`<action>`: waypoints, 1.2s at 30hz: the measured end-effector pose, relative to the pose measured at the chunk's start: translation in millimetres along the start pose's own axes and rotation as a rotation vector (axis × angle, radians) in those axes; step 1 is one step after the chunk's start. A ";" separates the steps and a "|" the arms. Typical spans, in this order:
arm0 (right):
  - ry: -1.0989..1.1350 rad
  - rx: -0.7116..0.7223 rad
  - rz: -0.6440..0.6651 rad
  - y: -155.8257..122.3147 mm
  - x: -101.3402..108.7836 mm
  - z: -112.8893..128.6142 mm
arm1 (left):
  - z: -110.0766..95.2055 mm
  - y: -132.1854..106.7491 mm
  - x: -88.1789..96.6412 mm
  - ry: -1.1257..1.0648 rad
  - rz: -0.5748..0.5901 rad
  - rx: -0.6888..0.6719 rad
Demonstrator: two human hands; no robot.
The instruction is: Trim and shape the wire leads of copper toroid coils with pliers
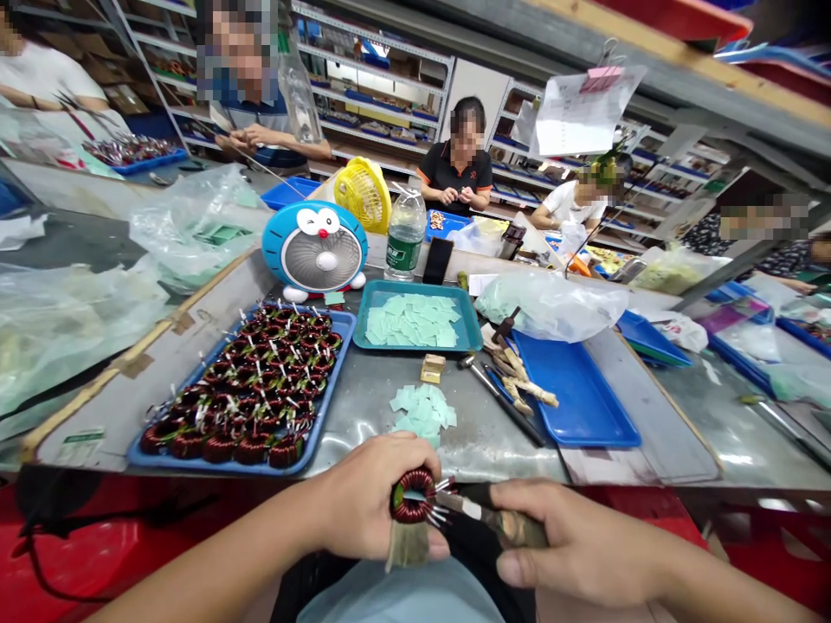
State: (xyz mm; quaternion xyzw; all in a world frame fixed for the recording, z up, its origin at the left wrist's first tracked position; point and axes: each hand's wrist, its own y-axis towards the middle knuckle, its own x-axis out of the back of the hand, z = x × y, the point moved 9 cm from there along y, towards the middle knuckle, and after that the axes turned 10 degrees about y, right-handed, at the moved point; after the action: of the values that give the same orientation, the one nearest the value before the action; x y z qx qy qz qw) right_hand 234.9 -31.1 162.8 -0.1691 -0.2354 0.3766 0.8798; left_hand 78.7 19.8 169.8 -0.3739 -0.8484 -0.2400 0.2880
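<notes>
My left hand is closed around a copper-wound ring coil whose bare wire ends stick out to the right. My right hand grips a tool with a taped handle, its metal tip touching the coil's wire ends. Both hands are low, just in front of the table's near edge. A blue tray full of several similar coils lies ahead on the left. A loose heap of pale green paper squares lies on the table just beyond my hands.
A teal tray holds more green squares. An empty blue tray sits right, with tools beside it. A cartoon-cat fan, water bottle, phone and plastic bags stand behind. Several other people work at farther tables.
</notes>
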 end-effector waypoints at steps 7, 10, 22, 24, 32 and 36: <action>-0.119 -0.061 -0.105 -1.7 -11.1 7.9 | -2.2 -1.3 1.3 0.017 -0.018 -0.016; -0.220 -0.067 -0.161 -3.6 -16.8 1.6 | -2.3 -2.4 -0.6 0.020 -0.024 -0.015; -0.267 -0.086 -0.238 -10.8 -5.7 7.5 | 6.2 -12.2 6.0 0.073 -0.085 0.061; -0.239 -0.091 -0.228 -12.6 -5.0 7.8 | 6.2 -12.0 8.4 0.067 -0.092 0.064; -0.159 -0.013 -0.183 -8.2 -6.8 4.7 | -7.2 -11.1 6.5 -0.059 -0.139 -0.013; -0.065 -0.030 -0.126 -8.1 -13.8 -5.9 | -11.9 -13.2 3.7 -0.166 -0.154 -0.030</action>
State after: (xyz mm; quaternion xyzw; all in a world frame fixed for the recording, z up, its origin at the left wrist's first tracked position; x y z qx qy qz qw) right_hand 234.5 -47.4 157.8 -0.1548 -0.2797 0.3220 0.8911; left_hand 70.1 6.3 178.3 -0.3305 -0.8918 -0.2421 0.1919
